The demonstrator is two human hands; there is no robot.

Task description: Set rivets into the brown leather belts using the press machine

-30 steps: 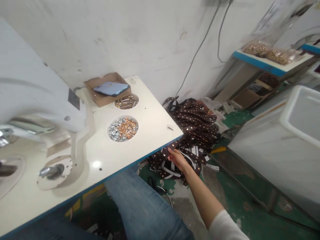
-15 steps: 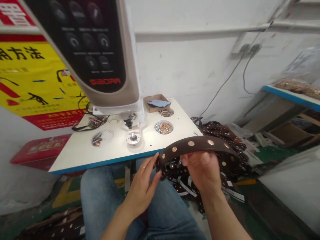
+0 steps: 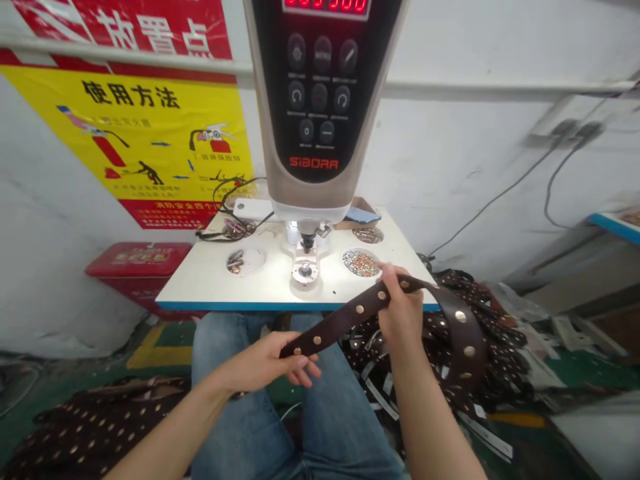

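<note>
A dark brown leather belt strap with round gold studs (image 3: 340, 327) stretches across my lap. My left hand (image 3: 273, 365) grips its free end, fingers curled under the strap. My right hand (image 3: 400, 310) closes on the strap farther along, and the rest of it loops down to the right. Both hands are just in front of the white table (image 3: 200, 283) of a stud-setting press (image 3: 310, 113). The press has a black keypad and red digits. Its die (image 3: 305, 270) sits on the table, a little beyond my hands.
Round dishes of metal rivets (image 3: 361, 263) are set into the table, with a cardboard box (image 3: 361, 213) behind. Heaps of studded belts lie on the floor at right (image 3: 493, 360) and left (image 3: 95, 427). A red box (image 3: 137, 273) stands by the wall.
My view has swung left from the table's side to face the press. The belt, first taken from the heap, is now up over my lap and pulled out longer between my hands.
</note>
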